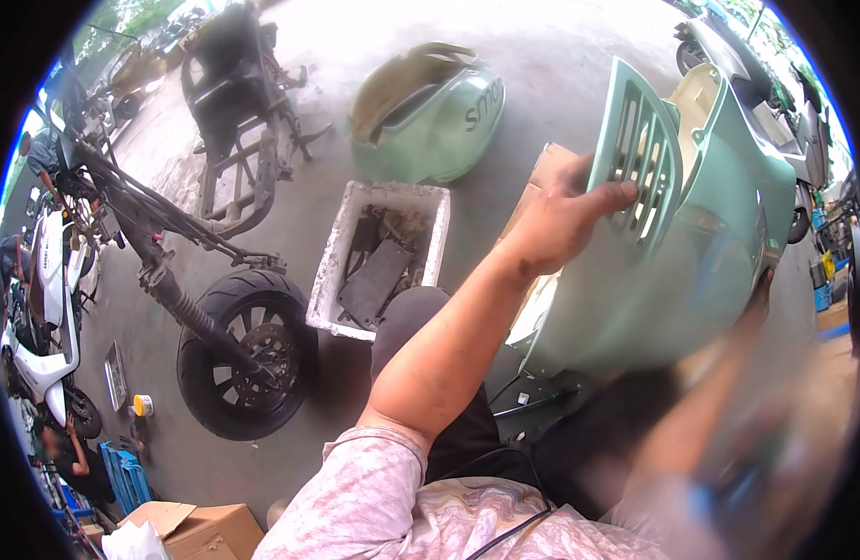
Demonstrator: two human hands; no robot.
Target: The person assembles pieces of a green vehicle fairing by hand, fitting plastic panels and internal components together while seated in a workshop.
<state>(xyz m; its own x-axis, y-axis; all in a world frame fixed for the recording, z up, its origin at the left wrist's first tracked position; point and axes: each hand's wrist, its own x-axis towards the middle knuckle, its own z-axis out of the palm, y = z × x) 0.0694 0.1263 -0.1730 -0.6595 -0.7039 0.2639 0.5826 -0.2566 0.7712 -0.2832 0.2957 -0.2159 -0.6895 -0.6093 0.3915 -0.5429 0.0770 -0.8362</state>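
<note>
A large mint-green plastic scooter body panel (700, 261) stands tilted over my lap, a slatted vent at its upper left. My left hand (579, 210) is closed on the edge of that vent, thumb on the slats and fingers behind. At the panel's far right edge, my right hand (762, 297) is pressed against it; most of its fingers are hidden, and its forearm is blurred. Brown cardboard (545, 177) shows behind my left wrist. Another mint-green shell (439, 121), with dark lettering, lies on the floor ahead.
Beside my knee stands a white foam box (439, 229) holding dark parts. To the left are a black wheel with its fork (248, 355) and a bare scooter frame (234, 131). A cardboard box (210, 534) is at the lower left, and a person (84, 467) crouches beyond it.
</note>
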